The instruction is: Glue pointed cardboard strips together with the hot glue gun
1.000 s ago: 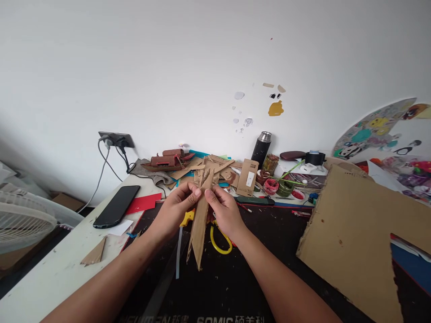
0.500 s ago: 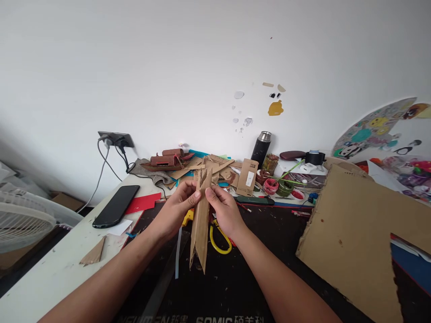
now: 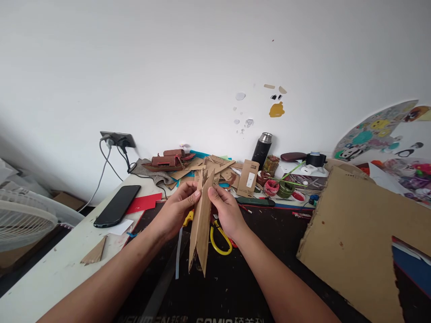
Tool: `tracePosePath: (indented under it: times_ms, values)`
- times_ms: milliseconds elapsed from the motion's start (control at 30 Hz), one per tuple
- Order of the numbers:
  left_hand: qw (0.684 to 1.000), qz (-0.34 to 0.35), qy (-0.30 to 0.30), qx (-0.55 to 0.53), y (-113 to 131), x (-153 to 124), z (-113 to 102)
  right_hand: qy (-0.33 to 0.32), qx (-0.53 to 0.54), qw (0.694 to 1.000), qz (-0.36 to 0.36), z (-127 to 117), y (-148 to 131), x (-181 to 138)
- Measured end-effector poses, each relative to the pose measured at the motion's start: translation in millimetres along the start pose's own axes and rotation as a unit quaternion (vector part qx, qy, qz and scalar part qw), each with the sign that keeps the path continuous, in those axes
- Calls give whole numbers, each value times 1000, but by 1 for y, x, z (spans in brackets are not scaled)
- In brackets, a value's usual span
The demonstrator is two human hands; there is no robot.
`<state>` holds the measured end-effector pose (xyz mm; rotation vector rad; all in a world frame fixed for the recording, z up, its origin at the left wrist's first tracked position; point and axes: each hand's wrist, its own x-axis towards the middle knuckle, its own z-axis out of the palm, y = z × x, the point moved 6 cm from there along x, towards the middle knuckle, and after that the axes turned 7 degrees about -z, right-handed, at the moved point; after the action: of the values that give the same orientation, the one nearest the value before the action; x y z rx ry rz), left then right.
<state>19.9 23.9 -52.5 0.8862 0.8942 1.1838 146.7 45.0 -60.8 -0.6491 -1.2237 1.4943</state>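
Note:
A long, narrow piece of folded cardboard (image 3: 201, 229) is held up in front of me, creased lengthwise, with pointed, slanting ends. My left hand (image 3: 180, 206) grips its left edge near the top, thumb on the near face. On the opposite edge, my right hand (image 3: 227, 210) pinches it with the thumb in front; the fingers behind are partly hidden. Below and behind the cardboard lie scissors with yellow handles (image 3: 220, 246), partly covered. Left of it sits a thin pale strip (image 3: 178, 255), and a metal ruler (image 3: 163, 280) rests on the dark mat (image 3: 232, 282).
A large cardboard sheet (image 3: 350, 237) covers the right side. At the back are cardboard scraps (image 3: 222, 168), a brown model boat (image 3: 166, 161), a black flask (image 3: 262, 150), paint jars (image 3: 285, 188) and a green-handled knife (image 3: 256, 201). A phone (image 3: 117, 206) lies left, near a fan (image 3: 27, 220).
The folded cardboard has opened slightly at the top, its right face tilting outward. My right hand has shifted a little to the right. The whole view has moved slightly.

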Motion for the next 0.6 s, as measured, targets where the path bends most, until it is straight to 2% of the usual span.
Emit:
tracePosePath:
  times_ms: [167,367,600]
  values:
    - [1000,4,13,2,2,2,-4,2,17,1000,0,-2,4,2]
    - [997,15,78,-24,5,7,-18,42,52,998,10,-10,14,6]
    - [984,84,152,-39,15,14,-42,37,82,996,6,-8,14,7]
